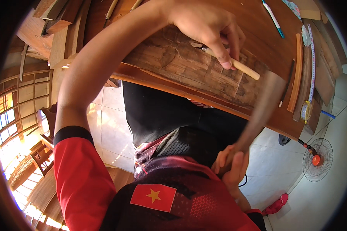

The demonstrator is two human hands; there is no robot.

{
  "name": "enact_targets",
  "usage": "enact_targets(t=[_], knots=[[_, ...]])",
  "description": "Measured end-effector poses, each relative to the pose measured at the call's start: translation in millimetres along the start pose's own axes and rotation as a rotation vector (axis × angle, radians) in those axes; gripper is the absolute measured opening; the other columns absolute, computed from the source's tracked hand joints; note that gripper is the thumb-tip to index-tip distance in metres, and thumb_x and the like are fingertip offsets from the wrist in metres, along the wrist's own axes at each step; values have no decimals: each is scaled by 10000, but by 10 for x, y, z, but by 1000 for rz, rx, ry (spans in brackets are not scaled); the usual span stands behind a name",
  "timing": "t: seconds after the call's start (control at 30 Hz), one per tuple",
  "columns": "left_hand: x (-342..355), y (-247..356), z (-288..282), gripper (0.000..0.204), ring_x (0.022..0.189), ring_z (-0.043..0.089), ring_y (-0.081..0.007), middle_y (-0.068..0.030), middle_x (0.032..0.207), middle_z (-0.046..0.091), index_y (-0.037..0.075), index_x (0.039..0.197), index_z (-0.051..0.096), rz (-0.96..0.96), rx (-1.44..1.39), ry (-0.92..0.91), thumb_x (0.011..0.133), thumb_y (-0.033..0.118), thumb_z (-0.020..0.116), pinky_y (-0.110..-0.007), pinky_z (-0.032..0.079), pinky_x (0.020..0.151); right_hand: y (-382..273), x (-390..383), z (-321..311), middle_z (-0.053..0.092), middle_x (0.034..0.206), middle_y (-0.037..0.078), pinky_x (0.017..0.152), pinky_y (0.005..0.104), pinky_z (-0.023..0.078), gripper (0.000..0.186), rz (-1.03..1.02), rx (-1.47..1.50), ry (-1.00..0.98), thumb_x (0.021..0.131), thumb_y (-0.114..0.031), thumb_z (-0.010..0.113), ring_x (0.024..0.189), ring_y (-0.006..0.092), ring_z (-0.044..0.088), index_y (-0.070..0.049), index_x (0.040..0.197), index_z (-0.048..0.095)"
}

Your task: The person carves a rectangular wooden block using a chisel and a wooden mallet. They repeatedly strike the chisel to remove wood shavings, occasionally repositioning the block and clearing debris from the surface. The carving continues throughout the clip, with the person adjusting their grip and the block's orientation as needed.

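My left hand [210,32] reaches over the workbench with its fingers closed around a wood chisel [247,71]. The pale round handle points toward the right, and the short metal blade sits low over a rough carved wooden board [173,57]. Whether the edge touches the wood I cannot tell. In front of my body, my right hand [233,165] grips the lower end of a wooden mallet [260,106]. Its head is smeared by motion and rises near the butt of the chisel handle, seemingly apart from it.
A white-and-teal pen [273,19] lies on the bench's reddish-brown top [254,19]. Wooden strips [295,73] and a tape measure [306,109] line its right side. A fan [317,159] stands on the right, and stacked timber [63,23] at the far left.
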State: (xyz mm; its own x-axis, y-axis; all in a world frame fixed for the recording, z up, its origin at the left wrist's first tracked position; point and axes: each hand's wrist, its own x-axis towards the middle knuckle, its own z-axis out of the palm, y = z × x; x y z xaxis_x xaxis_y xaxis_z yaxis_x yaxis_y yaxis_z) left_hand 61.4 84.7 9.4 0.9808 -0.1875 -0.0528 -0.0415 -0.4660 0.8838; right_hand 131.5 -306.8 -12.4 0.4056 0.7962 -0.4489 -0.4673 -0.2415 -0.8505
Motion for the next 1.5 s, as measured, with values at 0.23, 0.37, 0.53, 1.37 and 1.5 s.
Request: enact_targets(t=[0.23,0.37,0.53,1.37,1.5], knots=[[-20,26,3,308,920,655,-225,-57,983,660,52,1028,793,25,19,69,910,336,807,-370,523,790,-22,31,6,507,727,79,446,270,420,340,-26,-14,-5,1096,-355,448,500,127,465,-41,1223,416],[-47,-11,30,309,907,658,-218,-57,1004,665,57,1025,786,-51,-48,46,922,348,791,-358,523,778,-79,63,-19,510,727,78,462,270,419,340,46,-59,-63,1097,-351,450,501,127,468,-36,1216,410],[-39,45,-17,324,902,657,-216,-53,1020,665,57,1036,786,-85,-16,15,930,363,775,-361,516,762,-99,70,-48,507,719,85,466,267,419,334,46,-74,-139,1097,-335,450,501,131,470,-32,1230,411],[-74,-22,-15,400,1031,690,-245,-111,1132,689,38,1247,741,6,-124,51,901,225,813,-352,575,851,-61,79,101,504,689,73,445,274,427,326,6,-79,6,1100,-366,462,485,135,482,-57,1199,428],[-57,-45,49,384,971,711,-232,-113,1137,691,25,1223,749,53,-93,38,894,209,817,-327,600,780,-28,69,54,507,689,74,448,273,428,348,48,-54,-25,1097,-379,471,484,133,479,-58,1220,424]])
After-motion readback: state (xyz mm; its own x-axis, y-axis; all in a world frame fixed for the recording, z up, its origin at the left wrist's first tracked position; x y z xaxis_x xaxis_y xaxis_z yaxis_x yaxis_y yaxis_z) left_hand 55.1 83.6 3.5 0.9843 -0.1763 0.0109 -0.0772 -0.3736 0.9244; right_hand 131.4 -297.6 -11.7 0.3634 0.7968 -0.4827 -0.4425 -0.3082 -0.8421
